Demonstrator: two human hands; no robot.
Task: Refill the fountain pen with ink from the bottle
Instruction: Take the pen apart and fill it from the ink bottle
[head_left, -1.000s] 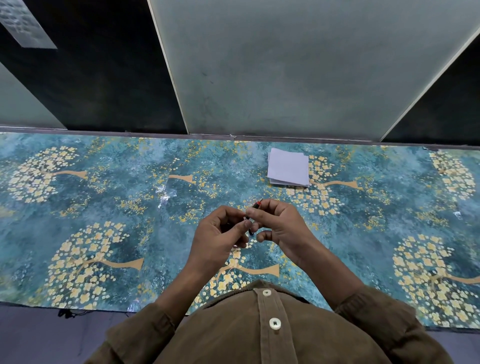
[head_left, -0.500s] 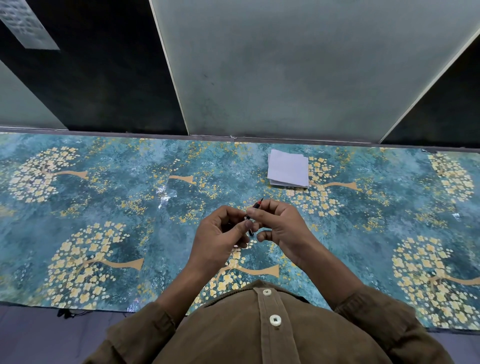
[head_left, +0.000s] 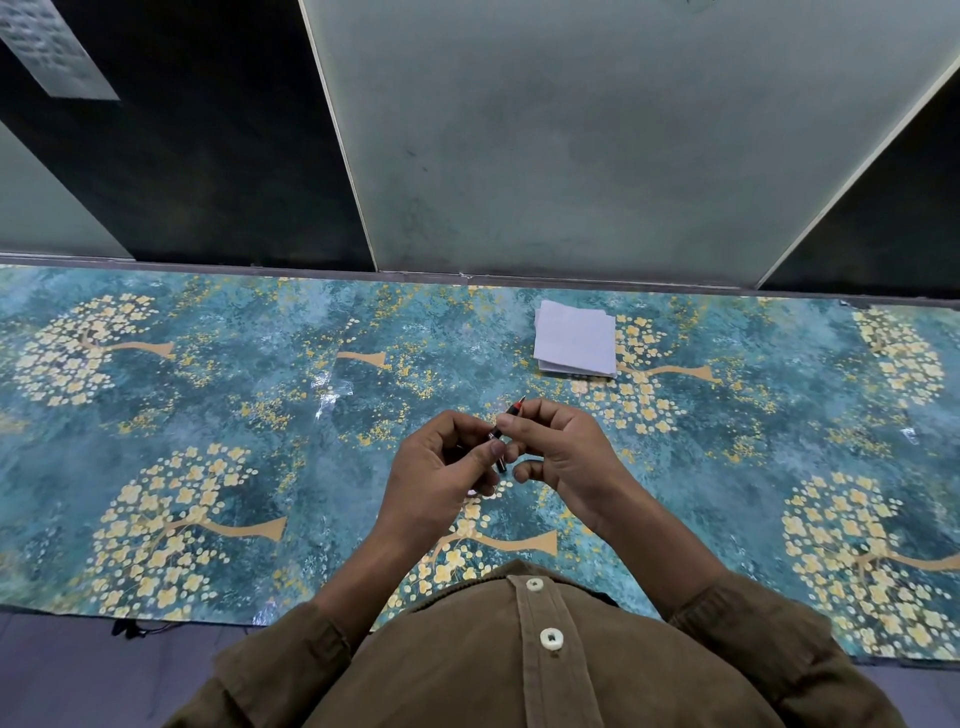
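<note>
Fountain pen (head_left: 506, 432) at frame centre, above patterned surface (head_left: 218, 415), pinched by both: left hand (head_left: 441, 467) grasping lower end, right hand (head_left: 558, 452) upper. Likely unscrewing barrel. Ink bottle not in view; next needs it. Folded paper (head_left: 574, 345) upper right.

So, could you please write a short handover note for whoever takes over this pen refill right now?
Both hands hold the fountain pen above the patterned table cover.
Right hand: grip pinches the upper part, red-tipped end pointing away.
Left hand: grip on the lower part.
Folded white paper lies beyond the hands.
No ink bottle in view.
Done: pen in hand; whether it is opened, cannot tell.
Left: find the bottle, fill, reassemble.
</note>
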